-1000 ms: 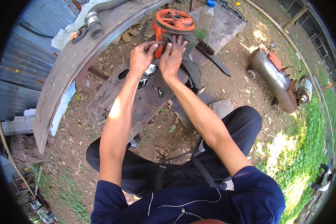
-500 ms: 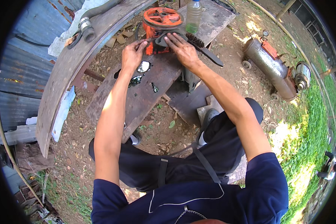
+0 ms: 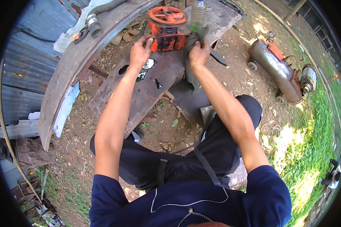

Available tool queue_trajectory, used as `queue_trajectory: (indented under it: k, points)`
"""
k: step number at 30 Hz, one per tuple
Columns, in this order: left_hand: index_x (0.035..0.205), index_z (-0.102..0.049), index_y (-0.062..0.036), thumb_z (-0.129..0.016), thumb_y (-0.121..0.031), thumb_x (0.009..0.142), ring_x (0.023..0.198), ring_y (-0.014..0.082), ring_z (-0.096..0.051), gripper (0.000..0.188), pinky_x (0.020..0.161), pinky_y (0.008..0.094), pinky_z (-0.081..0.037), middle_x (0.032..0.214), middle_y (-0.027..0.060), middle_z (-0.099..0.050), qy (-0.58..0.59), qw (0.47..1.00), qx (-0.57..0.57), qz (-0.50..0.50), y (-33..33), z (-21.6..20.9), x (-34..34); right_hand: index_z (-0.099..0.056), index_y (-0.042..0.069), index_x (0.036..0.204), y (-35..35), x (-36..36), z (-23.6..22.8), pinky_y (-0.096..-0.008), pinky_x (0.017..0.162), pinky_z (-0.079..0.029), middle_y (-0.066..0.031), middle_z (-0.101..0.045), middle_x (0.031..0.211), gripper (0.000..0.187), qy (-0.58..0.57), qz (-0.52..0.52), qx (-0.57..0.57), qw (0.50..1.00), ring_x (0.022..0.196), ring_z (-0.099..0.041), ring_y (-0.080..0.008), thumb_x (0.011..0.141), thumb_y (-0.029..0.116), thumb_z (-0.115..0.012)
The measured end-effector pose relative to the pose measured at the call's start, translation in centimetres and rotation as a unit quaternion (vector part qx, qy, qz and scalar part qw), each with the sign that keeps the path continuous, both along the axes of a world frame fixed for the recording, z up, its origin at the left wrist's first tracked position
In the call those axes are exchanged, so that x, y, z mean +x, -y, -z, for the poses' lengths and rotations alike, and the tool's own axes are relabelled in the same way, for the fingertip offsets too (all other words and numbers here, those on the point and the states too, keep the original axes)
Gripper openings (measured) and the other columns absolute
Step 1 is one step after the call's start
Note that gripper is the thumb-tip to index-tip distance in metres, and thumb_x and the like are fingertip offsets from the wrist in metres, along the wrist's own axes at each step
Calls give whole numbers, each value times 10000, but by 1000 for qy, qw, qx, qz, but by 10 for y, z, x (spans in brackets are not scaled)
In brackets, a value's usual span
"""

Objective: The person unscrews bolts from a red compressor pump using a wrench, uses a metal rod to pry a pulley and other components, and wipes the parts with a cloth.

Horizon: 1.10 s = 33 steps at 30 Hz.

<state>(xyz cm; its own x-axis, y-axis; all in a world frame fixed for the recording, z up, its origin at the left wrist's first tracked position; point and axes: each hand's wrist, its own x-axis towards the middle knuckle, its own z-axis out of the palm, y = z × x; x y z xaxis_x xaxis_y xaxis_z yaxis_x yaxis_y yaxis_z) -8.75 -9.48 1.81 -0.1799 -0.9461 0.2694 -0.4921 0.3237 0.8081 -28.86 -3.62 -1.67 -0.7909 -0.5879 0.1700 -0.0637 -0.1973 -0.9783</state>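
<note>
On the wooden bench stands an orange machine [image 3: 166, 44] with a large spoked pulley wheel [image 3: 167, 16] on top. My left hand [image 3: 141, 53] is at its left side, thumb and fingers pinching the end of a thin dark strip [image 3: 172, 36]. The strip stretches across the front of the machine. My right hand [image 3: 199, 53], to the right of the machine, is closed on a dark, grimy rag [image 3: 189, 56] that hangs down past the bench edge. A clear plastic bottle [image 3: 198, 17] with green liquid stands just behind that hand.
Dark oily puddles wet the bench [image 3: 140, 102] near a shiny round piece [image 3: 149, 63]. A dark flat handle [image 3: 218, 58] juts out beyond my right hand. Another plank [image 3: 64, 72] carries a grey hose [image 3: 94, 27]. A rusty tank [image 3: 271, 64] lies on the ground at right.
My right hand has come off the front of the machine, moving right and bunching the rag, which now hangs down. The thin strip shows uncovered. My left hand has shifted slightly right.
</note>
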Motion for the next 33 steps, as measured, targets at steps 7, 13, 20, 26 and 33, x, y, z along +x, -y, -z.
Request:
queue_trajectory:
  k: [7,13,20,26,33]
  points:
    - [1162,-699,-90,-627,-272,960,974,279,-717,281,831,366,-546,1025,147,-735,37,998,-42,5,4,0,4,-327,36,1516,30,72,24,-452,1200,-202,-277,-204,1581,661,-246,-81,-10,966,1483,-80,-453,881,-110,-440]
    - [1175,-690,-43,-632,-237,974,999,205,-706,285,858,321,-547,1072,136,-734,-10,999,-13,37,4,-2,5,-128,-43,1546,24,100,46,-517,1210,-162,-372,-78,1567,820,-357,-133,0,925,1467,-1,-528,797,-130,-451]
    - [1204,-679,-27,-647,-242,974,985,148,-689,317,859,279,-536,1064,113,-738,-13,999,26,33,0,-5,1,-200,-177,1464,-8,99,64,-447,1200,-251,-386,-185,1537,708,-455,-264,132,840,1450,-225,-477,829,6,-455]
    - [1277,-636,-38,-641,-247,963,1042,229,-700,377,907,325,-527,1116,165,-722,-18,995,54,78,-1,-13,24,-564,-25,1326,-1,85,52,-450,1141,-333,-204,-574,1374,492,-561,-251,218,758,1332,-506,-314,888,176,-468]
    - [1310,-585,7,-658,-230,950,1139,252,-656,438,982,347,-509,1236,188,-666,-5,998,42,44,-62,-25,58,-642,4,1095,3,35,46,-452,922,-493,-204,-675,1102,293,-520,-229,207,796,1052,-628,-355,816,37,-560]
